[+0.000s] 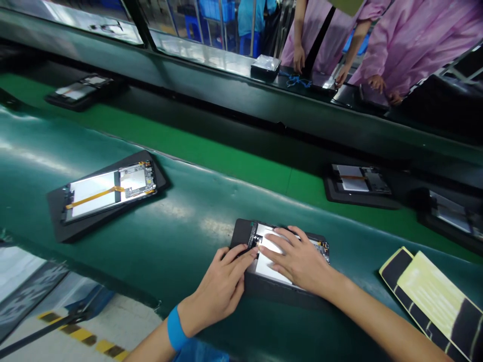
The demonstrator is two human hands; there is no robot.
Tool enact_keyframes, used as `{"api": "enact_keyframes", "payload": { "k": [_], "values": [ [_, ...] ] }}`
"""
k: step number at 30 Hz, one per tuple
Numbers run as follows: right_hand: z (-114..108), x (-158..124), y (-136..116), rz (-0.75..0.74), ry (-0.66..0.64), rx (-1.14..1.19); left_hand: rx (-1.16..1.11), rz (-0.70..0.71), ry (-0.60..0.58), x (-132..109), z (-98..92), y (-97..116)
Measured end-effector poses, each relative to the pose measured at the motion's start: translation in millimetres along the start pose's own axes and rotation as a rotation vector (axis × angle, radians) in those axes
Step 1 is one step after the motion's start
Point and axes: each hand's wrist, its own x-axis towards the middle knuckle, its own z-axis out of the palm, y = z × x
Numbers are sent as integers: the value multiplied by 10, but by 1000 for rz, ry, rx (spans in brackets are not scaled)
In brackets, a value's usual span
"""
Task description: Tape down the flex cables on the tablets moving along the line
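An opened tablet (266,264) with a bare silver back lies in a black tray (241,234) on the green bench in front of me. My left hand (222,286) rests on the tray's near left side, with its fingertips pressed together onto the small parts at the tablet's left end. My right hand (298,259) lies flat on the silver plate, fingers stretched out. A blue band sits on my left wrist.
A second opened tablet (109,190) on a black tray lies to the left. More trays (358,185) ride the green belt beyond. Yellow and black sheets (433,296) lie at the right. People in pink coats (407,35) work across the line.
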Motion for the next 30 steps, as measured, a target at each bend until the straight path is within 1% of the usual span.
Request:
{"api": "enact_keyframes", "payload": {
  "k": [3,6,12,14,17,20,22,24,26,30],
  "values": [
    [16,-13,6,19,4,36,-97,-68,25,-3,16,8],
    [26,-28,9,28,3,64,-124,-99,44,13,22,32],
    [39,-31,16,22,18,85,5,-56,23,26,98,81],
    [21,-24,19,19,29,96,8,-67,23,35,88,88],
    [-42,-2,14,40,88,165,-148,-147,56,45,7,103],
    [-129,46,-26,138,214,288,-442,-271,110,35,-84,129],
    [-185,98,-75,197,285,386,-645,-323,98,26,-120,144],
    [-238,163,-129,220,319,480,-798,-336,51,20,-137,153],
    [-288,232,-175,220,322,559,-858,-349,2,15,-141,156],
    [-372,327,-212,208,306,653,-821,-396,-46,-6,-135,160]
  ]
}}
